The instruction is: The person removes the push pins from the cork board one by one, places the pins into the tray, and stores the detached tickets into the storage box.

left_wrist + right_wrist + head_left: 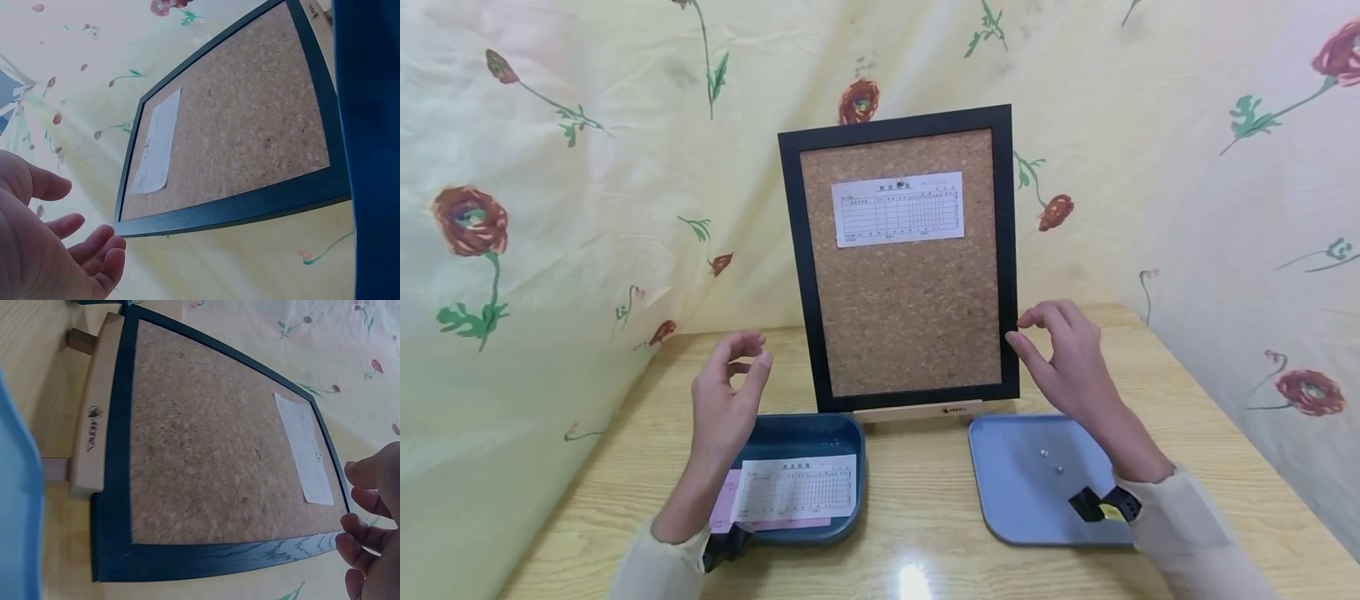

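Observation:
A black-framed cork board leans on a wooden stand. One white printed form is fixed near the top of the cork by a small pushpin. My left hand hovers above the dark blue tray, its fingers loosely bent and holding nothing. In that tray another white form lies over pink paper. At the board's right edge, my right hand is raised with relaxed, bent fingers. Nothing shows between its thumb and fingertips in the right wrist view.
A light blue tray sits at the right below my right forearm, with two small pins on it. Wooden tabletop lies between the two trays. Flower-patterned cloth hangs behind and at both sides.

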`<state>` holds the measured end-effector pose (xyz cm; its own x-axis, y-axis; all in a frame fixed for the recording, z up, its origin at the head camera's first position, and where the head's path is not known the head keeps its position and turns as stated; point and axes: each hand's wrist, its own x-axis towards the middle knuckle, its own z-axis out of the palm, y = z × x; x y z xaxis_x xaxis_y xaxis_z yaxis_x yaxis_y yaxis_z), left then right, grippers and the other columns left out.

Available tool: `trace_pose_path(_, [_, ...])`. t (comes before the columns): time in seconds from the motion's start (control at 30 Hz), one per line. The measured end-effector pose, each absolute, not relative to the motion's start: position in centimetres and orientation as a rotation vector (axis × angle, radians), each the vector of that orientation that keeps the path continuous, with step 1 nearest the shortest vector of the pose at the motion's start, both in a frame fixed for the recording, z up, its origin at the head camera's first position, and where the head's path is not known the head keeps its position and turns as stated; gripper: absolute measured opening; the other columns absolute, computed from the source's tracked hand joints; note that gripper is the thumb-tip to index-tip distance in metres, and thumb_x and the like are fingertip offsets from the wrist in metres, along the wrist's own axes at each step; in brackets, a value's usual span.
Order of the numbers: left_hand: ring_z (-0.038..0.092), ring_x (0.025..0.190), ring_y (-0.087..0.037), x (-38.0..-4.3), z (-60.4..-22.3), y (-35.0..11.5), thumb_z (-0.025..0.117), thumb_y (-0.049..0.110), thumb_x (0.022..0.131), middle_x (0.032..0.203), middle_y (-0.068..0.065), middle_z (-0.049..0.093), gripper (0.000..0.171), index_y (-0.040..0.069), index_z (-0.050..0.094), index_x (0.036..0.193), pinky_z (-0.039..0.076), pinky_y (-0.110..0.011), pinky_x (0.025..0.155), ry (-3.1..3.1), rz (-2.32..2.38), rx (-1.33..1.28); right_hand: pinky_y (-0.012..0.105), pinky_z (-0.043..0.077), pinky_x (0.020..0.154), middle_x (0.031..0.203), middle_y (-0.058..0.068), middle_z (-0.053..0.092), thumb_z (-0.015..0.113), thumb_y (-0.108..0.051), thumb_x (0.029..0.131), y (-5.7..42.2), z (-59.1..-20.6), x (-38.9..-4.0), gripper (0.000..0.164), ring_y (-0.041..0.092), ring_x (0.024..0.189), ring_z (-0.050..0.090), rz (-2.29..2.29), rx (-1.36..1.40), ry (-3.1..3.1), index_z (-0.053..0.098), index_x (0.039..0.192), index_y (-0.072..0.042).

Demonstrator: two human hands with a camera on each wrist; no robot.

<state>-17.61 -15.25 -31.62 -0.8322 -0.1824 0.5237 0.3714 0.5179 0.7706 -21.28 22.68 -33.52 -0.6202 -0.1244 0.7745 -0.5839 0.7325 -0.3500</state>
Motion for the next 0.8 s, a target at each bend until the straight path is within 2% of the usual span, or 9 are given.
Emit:
trace_pose_path(0.3, [0.06, 0.111, -0.026, -18.7, -31.1, -14.9, 0.062, 0.011, 0.098, 0.124, -0.018, 0.066, 0.031, 0.0, 0.061, 0.127, 0.043, -0.014, 0.09, -2.182, -1.286, -0.172, 0.049, 0.035, 0.086, 0.101, 0.024, 0.058, 0.073, -0.001, 0.086, 21.7, -32.3, -22.6, 0.021, 0.038, 0.096, 0.053, 0.756, 0.552, -2.154, 0.06, 0.101, 0.007])
trace_pose_path(0.47, [0.059, 0.111, -0.029, -19.4, -31.0, -14.6, 0.064, 0.007, 0.095, 0.124, -0.019, 0.066, 0.032, -0.002, 0.06, 0.126, 0.045, -0.024, 0.089, -2.16, -1.263, -0.217, 0.049, 0.036, 0.088, 0.103, 0.025, 0.058, 0.071, -0.003, 0.088, 21.1, -31.7, -23.0, 0.024, 0.038, 0.098, 0.052, 0.782, 0.531, -2.167, 0.058, 0.105, 0.008])
trace_pose_path(0.8, [0.057, 0.115, -0.032, -20.4, -31.0, -14.1, 0.067, 0.01, 0.094, 0.13, -0.02, 0.06, 0.04, -0.002, 0.057, 0.131, 0.049, -0.045, 0.095, -2.165, -1.207, -0.249, 0.053, 0.037, 0.091, 0.109, 0.025, 0.056, 0.068, -0.008, 0.093, 20.1, -30.9, -23.9, 0.027, 0.038, 0.101, 0.05, 0.82, 0.498, -2.207, 0.057, 0.112, 0.008])
